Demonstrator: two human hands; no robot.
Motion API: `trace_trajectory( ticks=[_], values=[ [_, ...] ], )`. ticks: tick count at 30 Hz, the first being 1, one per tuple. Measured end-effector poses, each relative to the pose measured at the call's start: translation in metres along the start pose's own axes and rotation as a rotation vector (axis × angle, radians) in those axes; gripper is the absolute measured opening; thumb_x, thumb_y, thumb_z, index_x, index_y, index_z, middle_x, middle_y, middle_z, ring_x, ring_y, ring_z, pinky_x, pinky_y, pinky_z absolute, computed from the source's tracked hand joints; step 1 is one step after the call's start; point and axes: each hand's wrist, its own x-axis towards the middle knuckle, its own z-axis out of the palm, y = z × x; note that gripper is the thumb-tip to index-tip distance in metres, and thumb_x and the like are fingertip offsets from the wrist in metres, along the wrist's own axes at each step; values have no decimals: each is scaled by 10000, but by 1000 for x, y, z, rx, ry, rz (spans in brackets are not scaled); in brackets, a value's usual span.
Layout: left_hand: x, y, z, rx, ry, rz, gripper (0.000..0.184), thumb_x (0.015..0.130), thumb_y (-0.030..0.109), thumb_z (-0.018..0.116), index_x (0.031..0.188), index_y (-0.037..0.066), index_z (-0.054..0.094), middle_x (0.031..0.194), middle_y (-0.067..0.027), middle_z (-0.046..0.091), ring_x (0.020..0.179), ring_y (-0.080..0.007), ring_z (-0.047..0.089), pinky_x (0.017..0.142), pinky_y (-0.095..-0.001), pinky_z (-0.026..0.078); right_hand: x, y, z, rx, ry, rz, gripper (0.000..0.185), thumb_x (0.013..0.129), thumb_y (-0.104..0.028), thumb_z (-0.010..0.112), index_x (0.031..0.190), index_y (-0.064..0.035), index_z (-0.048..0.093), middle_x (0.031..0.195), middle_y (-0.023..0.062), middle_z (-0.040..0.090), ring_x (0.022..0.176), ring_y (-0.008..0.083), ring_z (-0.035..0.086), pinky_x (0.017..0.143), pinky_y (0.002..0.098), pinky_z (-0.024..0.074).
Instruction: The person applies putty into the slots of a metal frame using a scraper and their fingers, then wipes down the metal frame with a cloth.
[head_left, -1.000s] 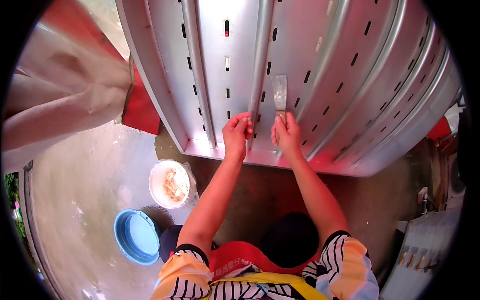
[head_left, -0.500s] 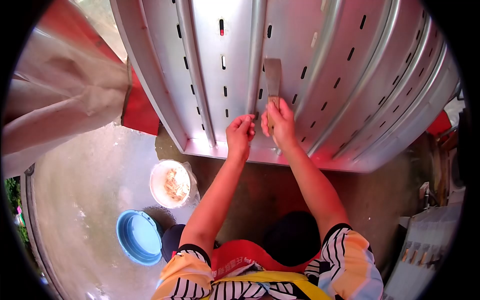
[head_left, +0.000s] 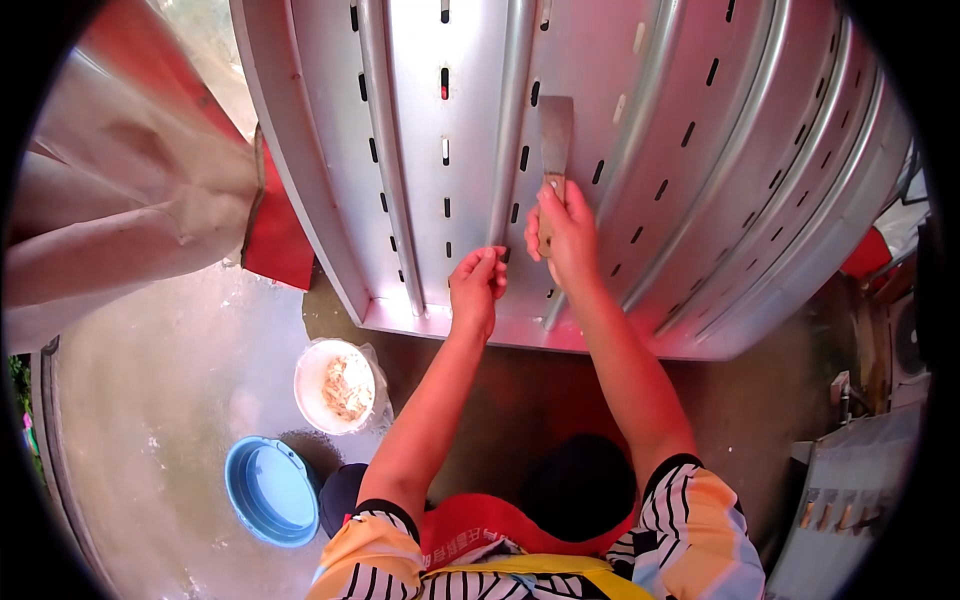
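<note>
Head view: the right hand [head_left: 572, 235] grasps the wooden handle of a scraper [head_left: 556, 135], its flat blade pointing to the far side over the big ribbed metal panel [head_left: 470, 150]; whether the blade's edge touches the metal cannot be told. The left hand [head_left: 474, 290], just beside it at the panel's near part, has its fingers curled and the tips drawn together, and it is unclear whether something small is pinched there. As for progress, the work looks underway rather than finished, since the tool is in hand and both hands are over the metal. Pale scraps [head_left: 347, 390] lie in the white bucket [head_left: 303, 385] on the floor [head_left: 150, 400] to the left, which may mean that some part is already done, though nothing shows where they came from. Between the raised ribs [head_left: 391, 160], most slots look dark, while a few, such as the pale slot [head_left: 639, 38] toward the far side, look light; whether those differ in any way that matters is unclear. How much is left cannot be judged. A blue basin [head_left: 272, 490] sits near the bucket, on its near side.
</note>
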Motion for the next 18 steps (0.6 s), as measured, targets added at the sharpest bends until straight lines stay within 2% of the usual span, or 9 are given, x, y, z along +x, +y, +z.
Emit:
trace_trajectory(
  ticks=[4, 7, 9, 12, 13, 17, 18],
  values=[
    [1, -2, 0, -15, 4, -15, 188, 960, 189, 515, 957, 29, 614, 703, 11, 539, 554, -62, 457, 485, -197, 324, -4, 1, 16, 21, 80, 19, 174, 974, -224, 470, 906, -64, 451, 596, 54, 492, 408, 116, 447, 332, 267, 305],
    [2, -1, 1, -8, 4, -1, 191, 962, 188, 512, 955, 27, 613, 701, 10, 538, 548, -62, 454, 480, -197, 322, 14, -11, 26, -41, 101, -83, 163, 964, -210, 482, 902, -62, 454, 600, 57, 498, 408, 124, 449, 329, 275, 304],
    [1, -1, -3, -3, 2, -5, 193, 963, 188, 510, 954, 26, 613, 700, 10, 539, 544, -63, 453, 477, -197, 320, 45, -40, 32, 54, 40, -276, 166, 960, -211, 484, 903, -58, 457, 601, 56, 498, 402, 132, 444, 332, 281, 306],
    [-4, 2, -7, 3, 5, -28, 194, 965, 185, 507, 956, 24, 614, 698, 8, 540, 543, -64, 458, 473, -195, 319, 50, -83, 48, 110, -69, -237, 171, 964, -223, 475, 909, -62, 463, 601, 58, 499, 387, 140, 437, 336, 281, 310],
    [-1, 5, -6, -1, -1, -22, 193, 965, 185, 507, 957, 24, 614, 698, 8, 541, 542, -64, 459, 472, -196, 319, 43, -76, 44, 26, -67, -246, 176, 967, -238, 468, 910, -72, 467, 601, 57, 500, 382, 138, 435, 340, 279, 308],
    [3, 11, -4, -46, -12, 3, 191, 964, 180, 506, 961, 24, 615, 696, 8, 542, 541, -62, 462, 468, -196, 320, -5, -16, 16, -57, 90, -19, 164, 967, -229, 477, 904, -77, 466, 583, 45, 478, 380, 132, 433, 329, 272, 292],
    [2, 11, -6, -45, -5, 0, 190, 964, 179, 506, 962, 24, 615, 695, 8, 543, 541, -62, 463, 468, -196, 320, -3, -11, 16, -72, 88, -22, 165, 966, -228, 479, 902, -76, 465, 575, 45, 473, 375, 132, 430, 325, 273, 289]
  ],
)
